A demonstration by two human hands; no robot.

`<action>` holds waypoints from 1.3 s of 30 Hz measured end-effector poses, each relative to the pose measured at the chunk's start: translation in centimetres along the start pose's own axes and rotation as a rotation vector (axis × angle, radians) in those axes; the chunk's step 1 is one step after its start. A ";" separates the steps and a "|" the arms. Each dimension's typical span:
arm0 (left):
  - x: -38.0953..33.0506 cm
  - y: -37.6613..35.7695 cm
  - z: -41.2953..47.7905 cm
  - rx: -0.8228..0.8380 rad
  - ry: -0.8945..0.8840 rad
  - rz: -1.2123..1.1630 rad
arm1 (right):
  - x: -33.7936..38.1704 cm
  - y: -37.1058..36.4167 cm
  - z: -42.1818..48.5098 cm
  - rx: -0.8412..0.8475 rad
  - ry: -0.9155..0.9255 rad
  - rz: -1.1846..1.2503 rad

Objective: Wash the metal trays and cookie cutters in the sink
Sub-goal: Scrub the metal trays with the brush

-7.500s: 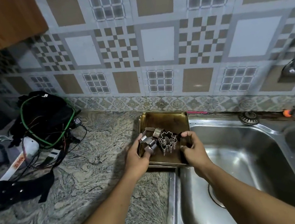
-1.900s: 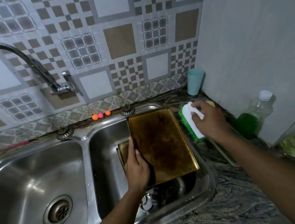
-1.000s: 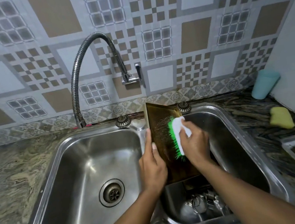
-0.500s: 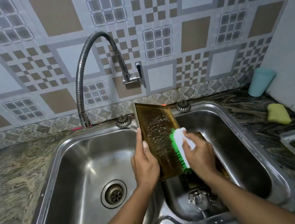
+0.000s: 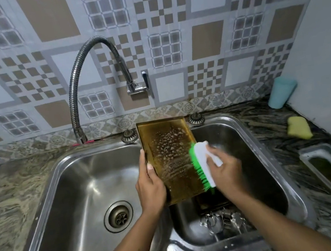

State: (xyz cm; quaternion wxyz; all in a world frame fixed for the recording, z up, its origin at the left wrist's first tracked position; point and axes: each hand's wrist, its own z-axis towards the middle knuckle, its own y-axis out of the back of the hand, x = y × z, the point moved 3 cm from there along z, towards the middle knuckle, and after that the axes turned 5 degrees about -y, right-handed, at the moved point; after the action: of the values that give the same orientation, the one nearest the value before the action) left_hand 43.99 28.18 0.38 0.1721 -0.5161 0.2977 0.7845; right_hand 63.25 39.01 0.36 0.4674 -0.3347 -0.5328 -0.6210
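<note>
Soapy brown tray [image 5: 171,156] tilted over right basin; cookie cutters [image 5: 225,221] below.

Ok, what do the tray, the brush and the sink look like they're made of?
Tray: apparently thin sheet metal with a folded rim, coated in glossy brown staining with suds.
Brush: white moulded plastic back, smooth and matte; green bristles probably synthetic, given the vivid colour.
Sink: stainless steel, going by its grey brushed sheen and soft reflections.

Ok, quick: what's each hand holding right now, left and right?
Left hand: holds the metal tray by its left edge, tilted over the sink.
Right hand: grips the scrub brush, green bristles against the tray.
</note>
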 end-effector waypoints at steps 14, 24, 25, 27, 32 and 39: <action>-0.9 -8.8 -2.2 0.205 0.131 -0.086 | -2.6 8.2 5.7 0.426 -0.451 0.077; -4.6 -14.8 -2.1 0.399 0.446 -0.292 | -2.1 9.5 3.4 0.223 0.265 -0.632; -5.1 -15.3 -2.0 0.385 0.423 -0.297 | -2.5 9.0 2.6 0.240 0.308 -0.683; -6.1 -16.1 -2.2 0.327 0.359 -0.263 | -3.1 8.3 1.5 0.279 0.317 -0.742; -5.7 -16.3 -3.6 0.218 0.272 -0.125 | -4.3 9.3 1.6 0.368 0.180 -0.438; -6.7 -17.5 -4.8 0.282 0.146 -0.063 | -6.7 21.7 7.7 -0.002 -0.040 -0.293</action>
State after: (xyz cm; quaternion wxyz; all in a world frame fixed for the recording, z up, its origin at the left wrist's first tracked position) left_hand 60.21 38.69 0.09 0.2454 -0.5513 0.4003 0.6896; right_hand 85.20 48.14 3.44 0.3605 -0.2661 -0.5847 -0.6763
